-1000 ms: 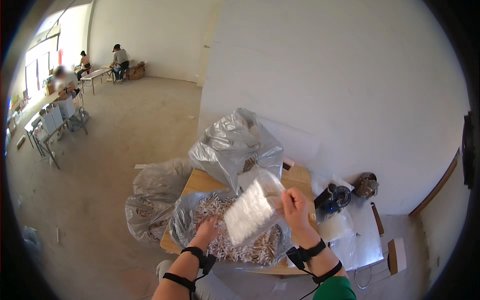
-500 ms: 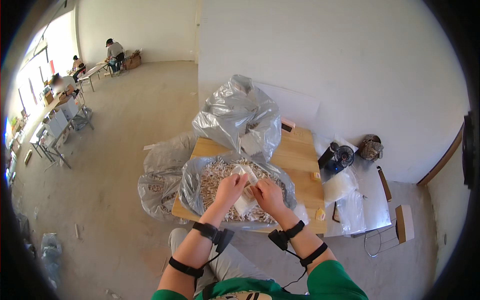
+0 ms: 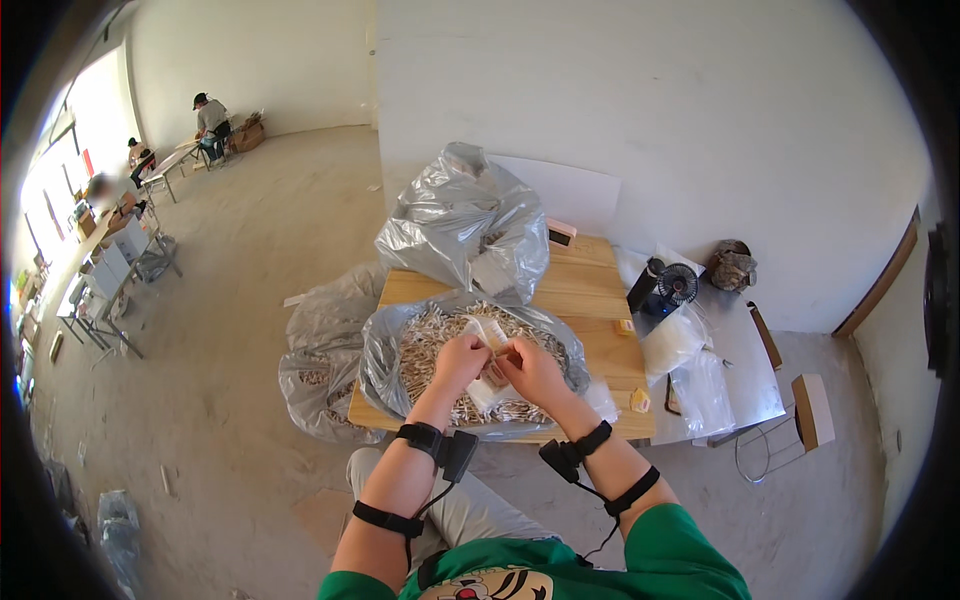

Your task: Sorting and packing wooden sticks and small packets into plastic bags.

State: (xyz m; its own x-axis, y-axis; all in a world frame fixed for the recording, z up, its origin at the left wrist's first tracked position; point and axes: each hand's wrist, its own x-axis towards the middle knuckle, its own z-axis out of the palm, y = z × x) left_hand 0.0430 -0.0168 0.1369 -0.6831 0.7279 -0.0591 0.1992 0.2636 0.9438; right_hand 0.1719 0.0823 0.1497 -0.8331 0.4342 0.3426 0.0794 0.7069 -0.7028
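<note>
Both hands meet over a grey plastic bag (image 3: pixel 378 355) that lies spread open and full of loose cotton swabs (image 3: pixel 430 340). My left hand (image 3: pixel 462 362) pinches one side of a small clear plastic bag (image 3: pixel 487 331). My right hand (image 3: pixel 530 370) closes on its other side, fingertips almost touching the left ones. Part of the small bag stands up beyond my fingers, and its contents are hard to make out. Just below the hands, a whitish packet (image 3: pixel 485 396) rests on the swabs, partly covered by my fingers.
A bulging grey bag (image 3: pixel 460 225) stands at the back of the wooden table (image 3: pixel 590 290); more bags (image 3: pixel 325 370) sit left of it. On the right are a small black fan (image 3: pixel 678 285) and clear plastic bags (image 3: pixel 675 345). Other people (image 3: pixel 212 120) sit at tables far left.
My hands have drawn closer together on the small plastic bag. Its raised end now points away from me rather than tilting over my right fingers. The whole view has shifted slightly.
</note>
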